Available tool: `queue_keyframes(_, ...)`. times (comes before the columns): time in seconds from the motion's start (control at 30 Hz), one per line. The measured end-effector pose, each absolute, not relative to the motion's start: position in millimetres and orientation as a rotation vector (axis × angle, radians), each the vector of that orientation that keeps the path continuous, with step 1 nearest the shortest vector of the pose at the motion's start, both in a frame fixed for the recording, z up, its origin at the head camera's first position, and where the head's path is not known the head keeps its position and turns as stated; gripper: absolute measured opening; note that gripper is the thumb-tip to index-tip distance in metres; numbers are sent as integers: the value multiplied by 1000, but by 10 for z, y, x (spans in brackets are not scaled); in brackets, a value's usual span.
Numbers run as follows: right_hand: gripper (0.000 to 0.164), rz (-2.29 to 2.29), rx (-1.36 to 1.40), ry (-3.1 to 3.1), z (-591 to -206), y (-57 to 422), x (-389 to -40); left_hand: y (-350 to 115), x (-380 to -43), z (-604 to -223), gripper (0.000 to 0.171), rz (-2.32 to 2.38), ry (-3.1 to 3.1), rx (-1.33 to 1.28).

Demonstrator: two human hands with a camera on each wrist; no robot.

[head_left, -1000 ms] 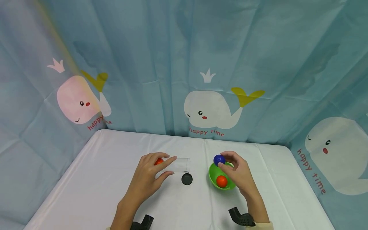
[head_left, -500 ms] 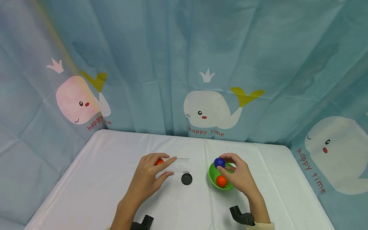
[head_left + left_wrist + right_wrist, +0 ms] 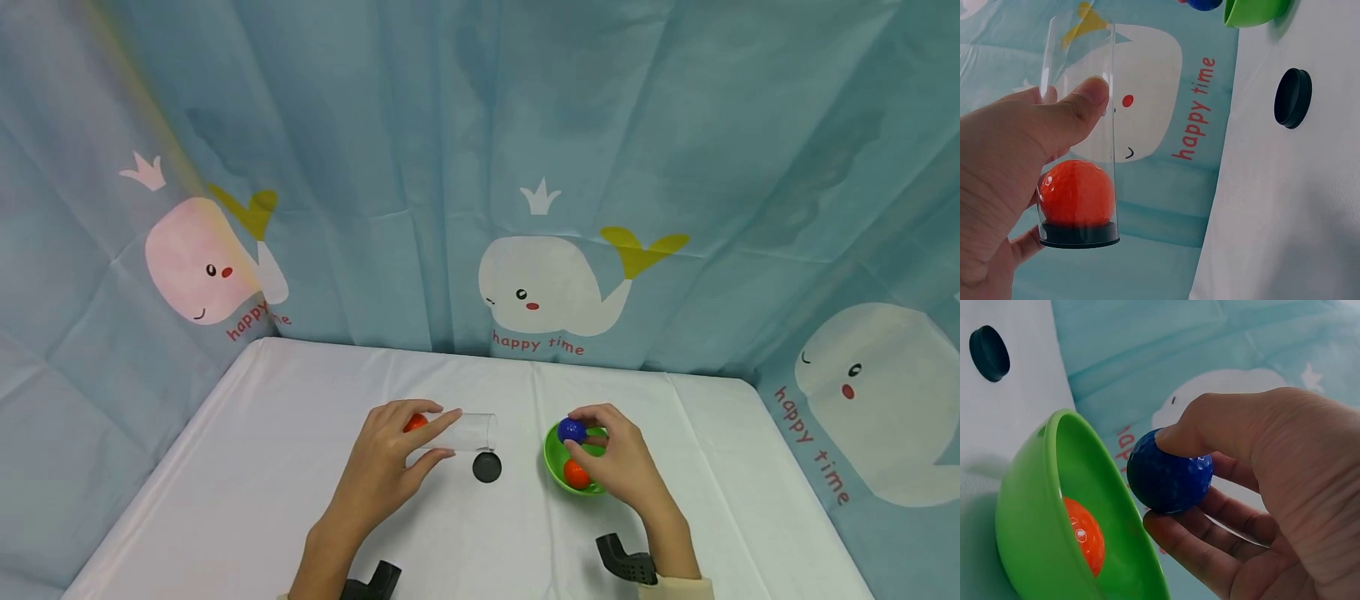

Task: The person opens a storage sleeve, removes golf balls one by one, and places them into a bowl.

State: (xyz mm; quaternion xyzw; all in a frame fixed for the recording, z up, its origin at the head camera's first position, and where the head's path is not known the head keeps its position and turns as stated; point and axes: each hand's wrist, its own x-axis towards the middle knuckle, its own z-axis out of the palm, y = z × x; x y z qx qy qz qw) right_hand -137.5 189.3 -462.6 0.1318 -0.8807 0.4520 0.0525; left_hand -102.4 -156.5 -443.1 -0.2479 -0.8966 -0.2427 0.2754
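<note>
My left hand grips a clear plastic tube that lies roughly level, its mouth facing right. At the tube's black closed end sits an orange golf ball. Between thumb and fingers, my right hand pinches a blue golf ball just over a green bowl. Inside that bowl rests a second orange golf ball. A round black cap lies on the cloth just below the tube's mouth, apart from both hands.
A white cloth covers the table. Behind it hangs a light blue curtain printed with whales. Each wrist wears a black camera mount, such as the right mount.
My right hand has lowered slightly with the blue golf ball, nearer the bowl. The left hand and the tube have hardly moved.
</note>
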Motion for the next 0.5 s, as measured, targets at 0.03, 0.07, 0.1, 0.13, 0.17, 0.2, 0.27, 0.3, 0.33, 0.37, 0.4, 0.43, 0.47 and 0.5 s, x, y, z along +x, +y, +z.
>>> queue_keyframes(0.03, 37, 1371, 402, -2680, -4630, 1894, -1376, -1563, -1026, -4431, 63, -651, -2411, -666)
queue_keyframes(0.07, 37, 1368, 403, -2683, -4633, 1895, -1377, -1562, -1028, -4432, 63, -651, -2411, -666)
queue_keyframes(0.1, 36, 1362, 405, -2688, -4637, 1896, -1378, -1560, -1029, -4432, 63, -651, -2412, -667)
queue_keyframes(0.13, 36, 1354, 405, -2697, -4642, 1895, -1378, -1558, -1030, -4433, 63, -650, -2413, -667)
queue_keyframes(0.17, 36, 1347, 405, -2705, -4647, 1894, -1378, -1558, -1028, -4435, 63, -650, -2415, -667)
queue_keyframes(0.2, 36, 1340, 405, -2714, -4652, 1893, -1377, -1556, -1028, -4436, 63, -651, -2414, -669)
queue_keyframes(0.27, 36, 1328, 403, -2731, -4658, 1889, -1375, -1555, -1025, -4438, 63, -654, -2412, -671)
queue_keyframes(0.3, 36, 1320, 402, -2738, -4660, 1888, -1374, -1554, -1023, -4438, 62, -656, -2411, -672)
queue_keyframes(0.33, 36, 1315, 403, -2742, -4661, 1886, -1373, -1553, -1023, -4438, 62, -658, -2410, -673)
queue_keyframes(0.37, 36, 1308, 404, -2743, -4660, 1886, -1373, -1552, -1023, -4437, 61, -658, -2410, -673)
queue_keyframes(0.4, 36, 1290, 408, -2744, -4657, 1887, -1373, -1550, -1023, -4435, 61, -658, -2411, -672)
queue_keyframes(0.43, 35, 1267, 415, -2742, -4653, 1888, -1373, -1548, -1023, -4433, 61, -657, -2413, -670)
queue_keyframes(0.47, 35, 1239, 420, -2739, -4648, 1891, -1374, -1547, -1023, -4431, 61, -656, -2416, -667)
queue_keyframes(0.5, 35, 1209, 422, -2736, -4640, 1894, -1373, -1546, -1023, -4430, 61, -656, -2418, -664)
